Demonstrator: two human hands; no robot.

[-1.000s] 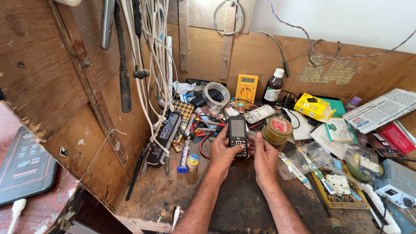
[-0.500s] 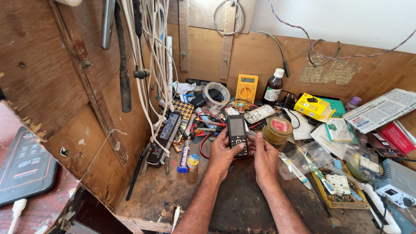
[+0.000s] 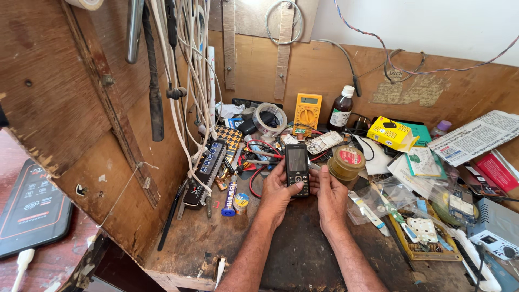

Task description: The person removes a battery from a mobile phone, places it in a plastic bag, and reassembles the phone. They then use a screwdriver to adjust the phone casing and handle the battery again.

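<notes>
Round tin (image 3: 346,162) sits lidded, contents hidden. Left hand (image 3: 278,192) grips a black keypad phone (image 3: 297,169), screen dark; right hand (image 3: 331,196) steadies its edge, fingers loosely curled.

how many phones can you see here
2: a black keypad phone held upright in the left hand over the bench, and a black smartphone lying at far left on its charging cable. Clutter may hide more.

one camera sits on the person's head. it looks down and forward at the tabletop (image 3: 205,243), quite near. the wooden back wall (image 3: 324,70) stands behind the tabletop, far from the camera.
</notes>
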